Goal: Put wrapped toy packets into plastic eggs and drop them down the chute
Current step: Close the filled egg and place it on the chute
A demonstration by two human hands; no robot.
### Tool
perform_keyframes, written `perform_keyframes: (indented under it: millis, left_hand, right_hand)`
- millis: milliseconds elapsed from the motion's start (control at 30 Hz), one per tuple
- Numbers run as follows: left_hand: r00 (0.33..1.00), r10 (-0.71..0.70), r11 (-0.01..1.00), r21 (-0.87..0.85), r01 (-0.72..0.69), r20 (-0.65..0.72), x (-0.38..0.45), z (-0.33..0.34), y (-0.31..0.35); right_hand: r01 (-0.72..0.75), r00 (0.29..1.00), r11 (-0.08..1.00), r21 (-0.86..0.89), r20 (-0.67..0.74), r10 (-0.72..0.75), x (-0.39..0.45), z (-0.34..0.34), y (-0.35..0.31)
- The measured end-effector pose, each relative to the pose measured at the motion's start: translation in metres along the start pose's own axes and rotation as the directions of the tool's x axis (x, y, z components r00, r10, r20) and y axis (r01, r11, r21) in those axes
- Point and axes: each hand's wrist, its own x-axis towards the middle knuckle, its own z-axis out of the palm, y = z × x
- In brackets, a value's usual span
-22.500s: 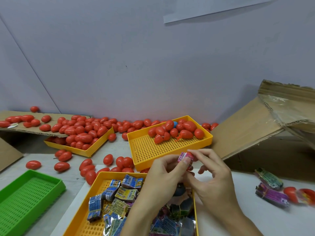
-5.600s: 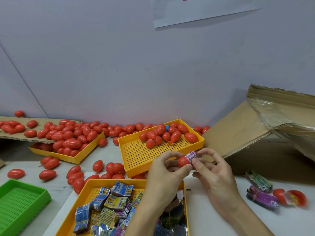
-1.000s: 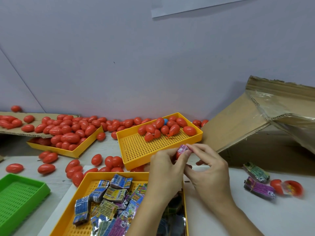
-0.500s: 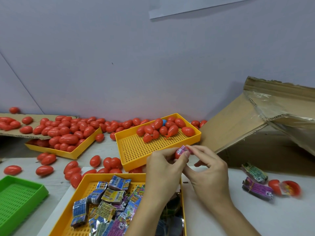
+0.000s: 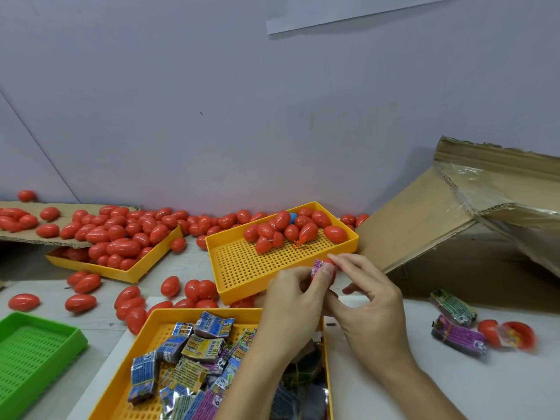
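Head view shows the left hand (image 5: 298, 301) and right hand (image 5: 368, 301) pinching one small red plastic egg (image 5: 328, 266) with a pink wrapped packet (image 5: 317, 266) sticking out.

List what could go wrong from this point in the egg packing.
The pink packet still sticks out of the red egg pinched between left hand and right hand; the egg may not close, or may pinch the wrapper. Held only at the fingertips over the yellow tray, it could slip and get lost among the empty eggs.
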Motion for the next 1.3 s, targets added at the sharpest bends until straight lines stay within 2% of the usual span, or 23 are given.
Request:
perform_keyframes:
  millis: [233, 367, 567, 1033, 1167, 1300]
  left_hand:
    - [1.0, -0.022, 0.999, -0.03, 0.022, 0.022, 0.0, 0.001, 0.0]
    - [0.998, -0.017, 0.999, 0.031, 0.015, 0.056, -0.001, -0.001, 0.001]
    - [0.998, -0.01, 0.998, 0.056, 0.006, 0.065, -0.002, -0.002, 0.004]
    - [0.986, -0.093, 0.982, -0.153, 0.114, 0.142, -0.004, -0.005, 0.009]
    - [0.988, -0.138, 0.948, -0.279, 0.151, 0.066, 0.001, -0.002, 0.003]
    - [0.976, -0.214, 0.922, -0.322, 0.213, 0.033, 0.006, -0.001, -0.003]
  right_hand:
    - [-0.021, 0.998, 0.999, 0.028, 0.061, 0.019, -0.002, -0.001, 0.0]
    - [0.002, 0.997, 1.0, 0.01, 0.074, -0.003, -0.002, 0.0, -0.002]
    - [-0.043, 0.994, 0.999, 0.001, 0.104, 0.043, -0.004, -0.002, 0.005]
    - [0.102, 0.988, 0.994, -0.03, 0.117, -0.098, -0.006, 0.003, 0.007]
    - [0.084, 0.995, 0.994, -0.069, 0.054, -0.081, -0.004, 0.002, 0.007]
    - [0.058, 0.997, 0.994, -0.097, 0.05, -0.054, -0.004, 0.002, 0.007]
